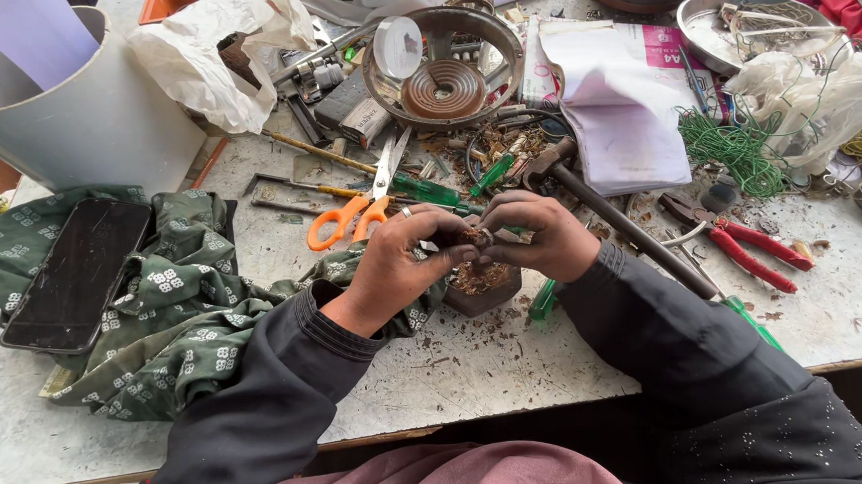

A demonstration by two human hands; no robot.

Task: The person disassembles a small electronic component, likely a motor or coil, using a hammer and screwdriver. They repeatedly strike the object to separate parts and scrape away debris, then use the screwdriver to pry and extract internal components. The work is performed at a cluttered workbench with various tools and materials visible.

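Your left hand (393,269) and right hand (541,240) meet over the worktable (459,370), fingertips of both pinching one small brown, coppery lump (478,236) between them; it's too small to tell which way it points. Just beyond lie one pair of orange-handled scissors (355,215) and one hammer (609,221)

This is a repair workshop, an electrical one by the look of its clutter. The worn, stained bench (479,369) carries hand tools: a hammer (588,202), red-handled pliers (750,247), orange-handled scissors (364,201) and green screwdrivers (428,189). Beside them lie a round metal motor housing with a copper coil (443,67), tangled green wire (734,149) and wire scraps.
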